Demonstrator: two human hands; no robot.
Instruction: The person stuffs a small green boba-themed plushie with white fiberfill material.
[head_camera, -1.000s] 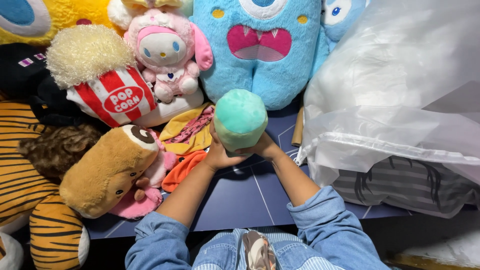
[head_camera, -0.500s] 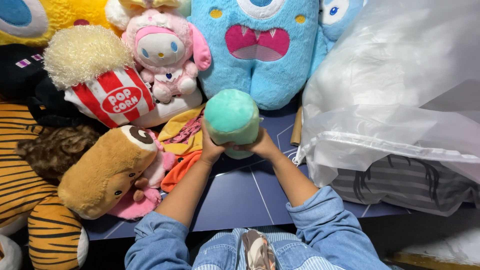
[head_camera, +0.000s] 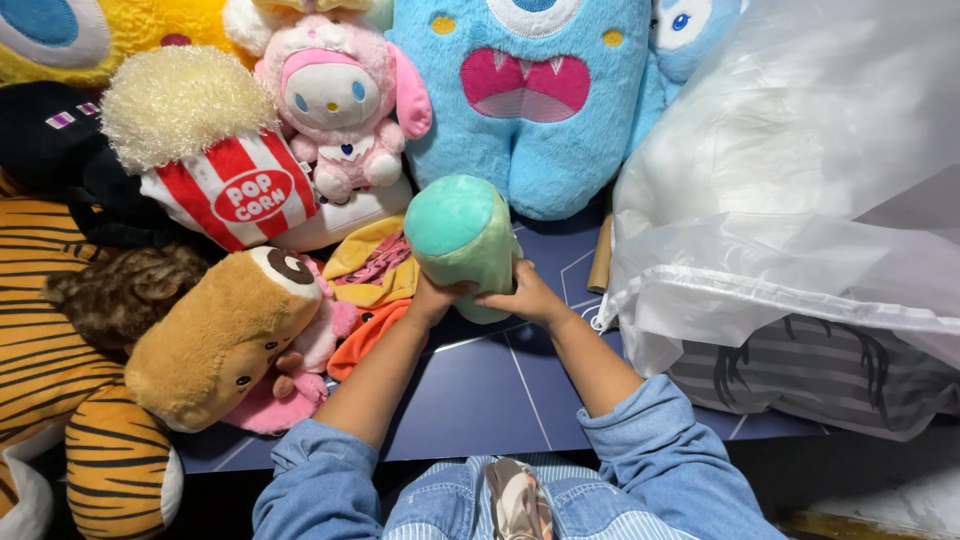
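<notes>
Tilting now: since half a second ago the green plush (head_camera: 462, 240) has tipped away from us and slid a little left, its flat teal end turned up toward the camera.

From the head view, we have it clasped low down between both hands: left hand (head_camera: 437, 298) cupped under its left side, right hand (head_camera: 527, 297) wrapped against its lower right, fingers closed on the fabric. It sits raised just above the blue worktop (head_camera: 480, 390), in front of the blue monster (head_camera: 525, 95) and just beside the yellow-and-orange toy (head_camera: 372, 275). A popcorn plush (head_camera: 215, 160) and a brown plush (head_camera: 215, 335) lie to the left, with a white plastic bag (head_camera: 800, 180) at the right.

To handle it well, we judge an even squeeze from both sides best; soft filling gives, so a firm low grip stops it rolling.
</notes>
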